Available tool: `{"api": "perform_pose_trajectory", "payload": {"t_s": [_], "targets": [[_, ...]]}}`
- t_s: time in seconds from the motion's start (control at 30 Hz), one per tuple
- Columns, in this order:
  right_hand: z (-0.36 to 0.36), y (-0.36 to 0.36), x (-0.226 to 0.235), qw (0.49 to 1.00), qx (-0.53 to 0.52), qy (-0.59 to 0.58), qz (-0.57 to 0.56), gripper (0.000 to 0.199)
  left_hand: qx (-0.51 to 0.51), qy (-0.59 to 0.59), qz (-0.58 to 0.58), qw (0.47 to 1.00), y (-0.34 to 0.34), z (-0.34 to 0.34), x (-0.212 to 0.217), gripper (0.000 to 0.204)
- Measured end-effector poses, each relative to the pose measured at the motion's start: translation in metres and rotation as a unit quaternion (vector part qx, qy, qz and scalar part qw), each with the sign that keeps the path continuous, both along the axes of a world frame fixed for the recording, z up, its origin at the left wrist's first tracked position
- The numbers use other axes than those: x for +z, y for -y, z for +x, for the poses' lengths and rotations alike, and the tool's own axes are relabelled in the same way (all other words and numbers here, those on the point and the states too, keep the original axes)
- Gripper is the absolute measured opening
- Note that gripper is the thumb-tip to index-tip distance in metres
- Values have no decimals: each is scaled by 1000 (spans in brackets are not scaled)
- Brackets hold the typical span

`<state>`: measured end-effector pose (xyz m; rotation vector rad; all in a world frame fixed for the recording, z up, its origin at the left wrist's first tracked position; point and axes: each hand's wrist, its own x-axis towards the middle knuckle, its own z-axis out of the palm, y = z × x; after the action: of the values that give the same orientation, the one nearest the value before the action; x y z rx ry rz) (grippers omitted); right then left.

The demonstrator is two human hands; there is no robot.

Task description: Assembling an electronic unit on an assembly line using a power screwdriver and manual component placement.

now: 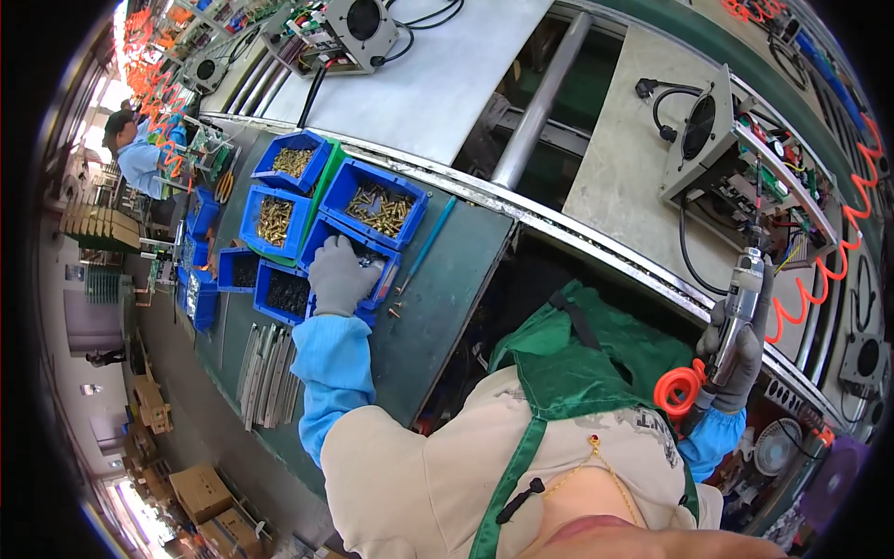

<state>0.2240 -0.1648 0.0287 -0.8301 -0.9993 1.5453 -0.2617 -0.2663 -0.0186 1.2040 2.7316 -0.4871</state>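
Left hand dips into a blue bin, fingertips hidden; we can't tell if it's pinching. Our right hand wraps a power driver, pointed toward the metal case on the line. We'd judge it part-done: fan in, wiring uncovered; remaining fastenings unclear.

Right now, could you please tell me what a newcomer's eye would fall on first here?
Probably the blue bins of small parts left of centre, with the gloved left hand in one. Next, perhaps, the silver driver in the right hand at lower right, beside a bright orange coil. The open unit at upper right also stands out.
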Motion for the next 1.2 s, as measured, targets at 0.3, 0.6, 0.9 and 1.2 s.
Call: {"api": "perform_pose_trajectory", "payload": {"t_s": [0.3, 0.6, 0.9, 1.2], "targets": [[7, 0, 3, 999, -14, 27, -29, 95, -2, 82, 20, 996, 2, -26, -6, 45], [7, -3, 3, 998, -19, 27, -45, 99, -25, 65, 113, 991, 17, -31, -7, 25], [0, -4, 20, 993, -53, 64, -82, 104, -38, 321, 482, 814, -41, 11, 42, 17], [8, -8, 21, 989, -47, 38, -131, 107, -375, 604, 338, 617, -251, 200, 119, 20]]}}
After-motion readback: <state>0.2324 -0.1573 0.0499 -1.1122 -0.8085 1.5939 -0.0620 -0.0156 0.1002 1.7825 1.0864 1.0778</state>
